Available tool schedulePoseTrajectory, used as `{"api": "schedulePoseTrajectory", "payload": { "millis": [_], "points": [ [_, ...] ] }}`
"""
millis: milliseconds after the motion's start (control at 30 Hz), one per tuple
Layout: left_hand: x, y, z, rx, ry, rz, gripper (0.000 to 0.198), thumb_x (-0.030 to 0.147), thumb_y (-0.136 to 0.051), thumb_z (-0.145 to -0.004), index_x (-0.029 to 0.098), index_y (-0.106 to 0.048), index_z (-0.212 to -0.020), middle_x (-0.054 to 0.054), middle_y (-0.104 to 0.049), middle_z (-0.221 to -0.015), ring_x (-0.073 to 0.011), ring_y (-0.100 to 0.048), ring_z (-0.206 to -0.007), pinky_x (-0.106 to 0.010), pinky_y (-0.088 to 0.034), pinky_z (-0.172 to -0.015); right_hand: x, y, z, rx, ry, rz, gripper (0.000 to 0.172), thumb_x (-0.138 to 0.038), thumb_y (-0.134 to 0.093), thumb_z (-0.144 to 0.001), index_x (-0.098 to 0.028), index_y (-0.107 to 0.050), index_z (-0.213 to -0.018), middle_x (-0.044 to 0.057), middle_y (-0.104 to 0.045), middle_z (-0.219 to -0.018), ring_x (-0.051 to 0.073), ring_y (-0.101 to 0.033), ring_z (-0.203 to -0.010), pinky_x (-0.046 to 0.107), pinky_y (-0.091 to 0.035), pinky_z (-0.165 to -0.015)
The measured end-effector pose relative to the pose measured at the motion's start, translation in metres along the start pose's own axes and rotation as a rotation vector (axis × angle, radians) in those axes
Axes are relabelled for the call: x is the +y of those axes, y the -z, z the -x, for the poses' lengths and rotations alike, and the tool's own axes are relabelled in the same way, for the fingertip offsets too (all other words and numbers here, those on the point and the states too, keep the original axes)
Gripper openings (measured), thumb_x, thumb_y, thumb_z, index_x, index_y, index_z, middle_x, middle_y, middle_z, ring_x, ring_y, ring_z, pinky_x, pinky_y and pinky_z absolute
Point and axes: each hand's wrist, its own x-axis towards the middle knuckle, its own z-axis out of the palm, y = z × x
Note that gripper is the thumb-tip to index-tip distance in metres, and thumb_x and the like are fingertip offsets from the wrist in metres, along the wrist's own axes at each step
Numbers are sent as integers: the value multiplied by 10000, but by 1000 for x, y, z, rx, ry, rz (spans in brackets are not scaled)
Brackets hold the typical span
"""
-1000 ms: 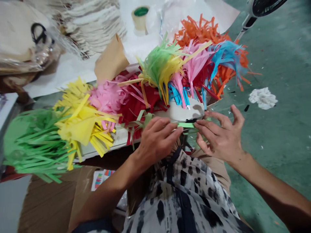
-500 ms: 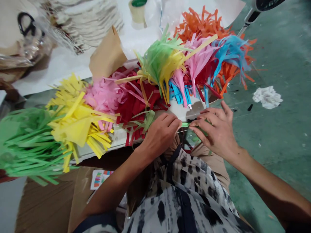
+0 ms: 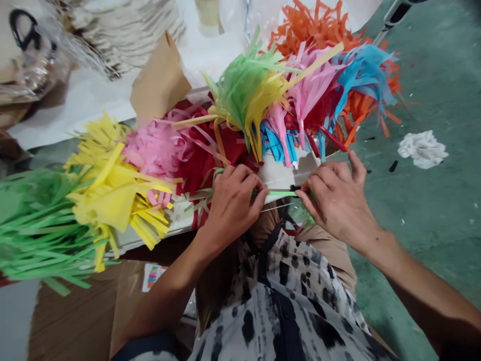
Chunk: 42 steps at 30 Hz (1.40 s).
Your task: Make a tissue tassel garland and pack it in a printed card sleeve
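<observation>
Between my two hands a narrow light-green paper strip [image 3: 281, 193] is stretched level above my lap. My left hand [image 3: 236, 196] pinches its left end, beside some pale green fringe. At the other end my right hand [image 3: 332, 195] is closed on the strip, fingertips together. Just beyond my hands lies a row of fringed paper tassels: a green and yellow one [image 3: 244, 90], a pink one [image 3: 306, 90] and a blue one [image 3: 366, 75]. Dark red fringe [image 3: 208, 155] is close to my left hand. Green fringe hangs partly hidden below my right hand.
Yellow fringe [image 3: 120, 185] and green fringe [image 3: 41, 230] spread along the left edge. Orange fringe [image 3: 311, 30] lies at the back. A folded brown paper [image 3: 161, 80] stands on the table. Crumpled white paper [image 3: 423, 149] is on the green floor. Black-handled scissors [image 3: 24, 30] lie far left.
My hands have drawn apart, the left one moving left, so a longer stretch of green strip shows between them. The view has shifted slightly.
</observation>
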Motion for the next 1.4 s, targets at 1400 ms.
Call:
{"api": "schedulePoseTrajectory", "payload": {
  "millis": [1400],
  "points": [
    [65,20,55,-309,513,1527,307,443,-939,-747,165,-832,-822,-44,-787,-764,-136,-694,-697,-244,-539,-711,-37,48,47,581,177,-156,255,-197,-817,-876,-363,-783,-1066,-38,-813,-890,248,-725,-900,610,-363,-1202]
  ]
}}
